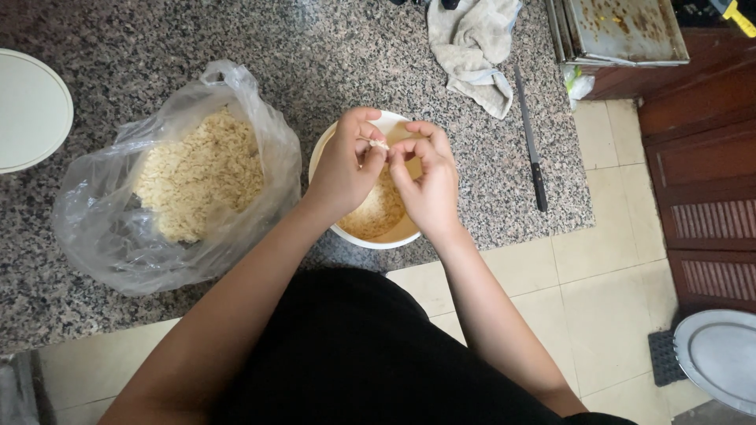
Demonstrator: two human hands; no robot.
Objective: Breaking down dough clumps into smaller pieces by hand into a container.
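We see both hands raised together over a white bowl point(398, 233) that stands near the front edge of the speckled granite bench point(331, 55). The left hand point(346, 165) and the right hand point(429, 181) meet fingertip to fingertip, each pinching one end of a small pale clove point(379, 144) held just above the bowl; neither hand is released, both are closed on that little piece. The bowl holds a shallow heap of the same pale pieces. To the left of the bowl, just beside it, sits an open clear plastic bag point(102, 228) filled with many more pale pieces. To the right, well apart from the bowl, a long knife point(530, 142) with a dark handle lies on the bench, and a crumpled grey cloth point(472, 47) rests near the back. A round white lid point(27, 110) shows at the far left edge.
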